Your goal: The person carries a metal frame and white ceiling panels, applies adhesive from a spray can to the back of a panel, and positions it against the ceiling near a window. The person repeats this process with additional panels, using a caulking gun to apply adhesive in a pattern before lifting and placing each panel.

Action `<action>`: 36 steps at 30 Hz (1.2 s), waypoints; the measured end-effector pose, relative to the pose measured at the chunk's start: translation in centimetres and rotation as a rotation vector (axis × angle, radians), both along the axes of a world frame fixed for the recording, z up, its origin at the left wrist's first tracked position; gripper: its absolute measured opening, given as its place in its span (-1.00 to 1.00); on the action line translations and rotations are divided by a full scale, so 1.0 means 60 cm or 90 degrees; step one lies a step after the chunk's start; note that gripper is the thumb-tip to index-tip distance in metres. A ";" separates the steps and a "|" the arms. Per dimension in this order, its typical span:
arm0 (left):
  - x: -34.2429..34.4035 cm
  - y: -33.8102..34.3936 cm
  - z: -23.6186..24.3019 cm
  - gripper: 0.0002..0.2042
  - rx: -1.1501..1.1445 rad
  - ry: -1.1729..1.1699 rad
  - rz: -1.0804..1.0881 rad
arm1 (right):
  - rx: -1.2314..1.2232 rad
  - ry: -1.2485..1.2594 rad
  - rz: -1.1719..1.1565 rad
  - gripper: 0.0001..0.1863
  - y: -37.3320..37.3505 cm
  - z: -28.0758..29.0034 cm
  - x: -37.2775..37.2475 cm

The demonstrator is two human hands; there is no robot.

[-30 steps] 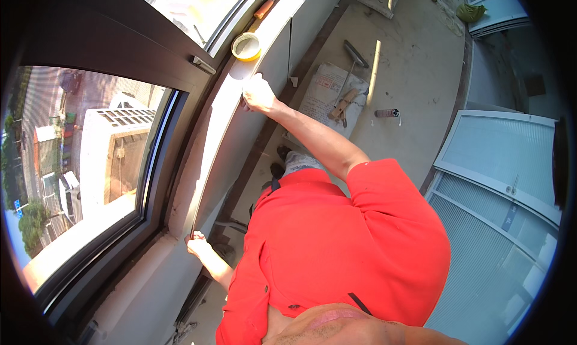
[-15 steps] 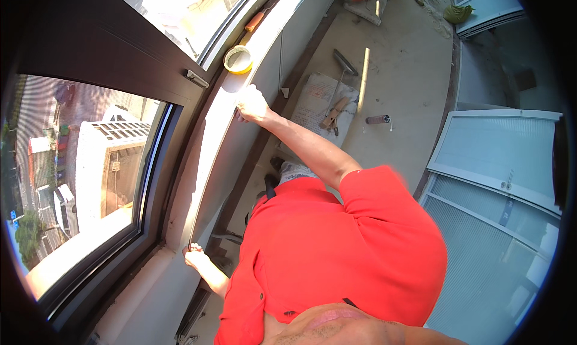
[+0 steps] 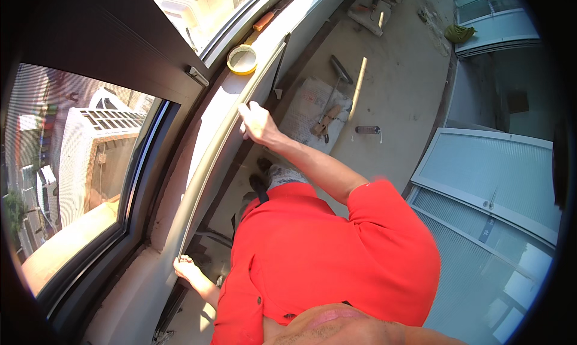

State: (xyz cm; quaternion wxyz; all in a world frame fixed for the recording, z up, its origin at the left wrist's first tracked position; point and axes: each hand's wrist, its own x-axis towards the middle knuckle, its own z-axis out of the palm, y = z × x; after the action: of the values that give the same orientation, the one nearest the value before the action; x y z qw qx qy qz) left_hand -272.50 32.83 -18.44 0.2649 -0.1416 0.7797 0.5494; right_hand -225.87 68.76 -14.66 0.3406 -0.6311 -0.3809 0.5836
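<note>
A long, thin pale board (image 3: 216, 143) runs along the window sill (image 3: 206, 122), with a beige strip showing down its length. My left hand (image 3: 188, 268) grips its near end at the lower middle of the head view. My right hand (image 3: 257, 124) is closed on the board's edge farther along, its arm reaching up from my red sleeve. A yellow-rimmed tape roll (image 3: 242, 49) lies on the sill above my right hand, and an orange-handled tool (image 3: 264, 20) rests farther back by the dark window frame (image 3: 138, 44).
On the floor (image 3: 390, 86) lie a white printed sack (image 3: 306, 116) with wooden tools on it, a long pale stick (image 3: 360, 86), a cylindrical tube (image 3: 368, 130) and a metal tool (image 3: 341, 68). A green bag (image 3: 458, 33) and translucent sliding panels (image 3: 481, 170) stand at the right.
Both hands have moved lower and nearer my body in the picture. The board's long edge now stands out from the sill, showing a beige strip. The view has shifted slightly.
</note>
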 end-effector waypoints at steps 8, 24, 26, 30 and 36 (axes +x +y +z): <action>0.035 0.014 0.030 -0.75 -0.009 -0.019 -0.021 | 0.098 0.284 -0.369 0.22 0.388 -0.099 0.433; 0.038 0.001 0.027 -0.77 0.006 -0.024 -0.012 | 0.124 0.162 -0.319 0.22 0.429 -0.051 0.432; 0.040 0.001 0.026 -0.77 0.018 -0.025 -0.012 | 0.106 0.130 -0.300 0.22 0.442 -0.052 0.438; 0.011 -0.013 0.015 -0.78 0.050 -0.057 -0.052 | 0.098 0.173 -0.224 0.19 0.377 -0.008 0.433; -0.013 -0.007 0.012 -0.77 0.088 -0.170 -0.041 | 0.002 0.239 -0.224 0.18 0.128 -0.018 0.251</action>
State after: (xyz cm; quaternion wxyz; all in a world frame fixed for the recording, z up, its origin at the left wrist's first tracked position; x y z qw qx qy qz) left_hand -273.28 32.41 -17.72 0.3927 -0.1697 0.7022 0.5691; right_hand -210.79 76.41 -15.75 0.5029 -0.5673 -0.1965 0.6218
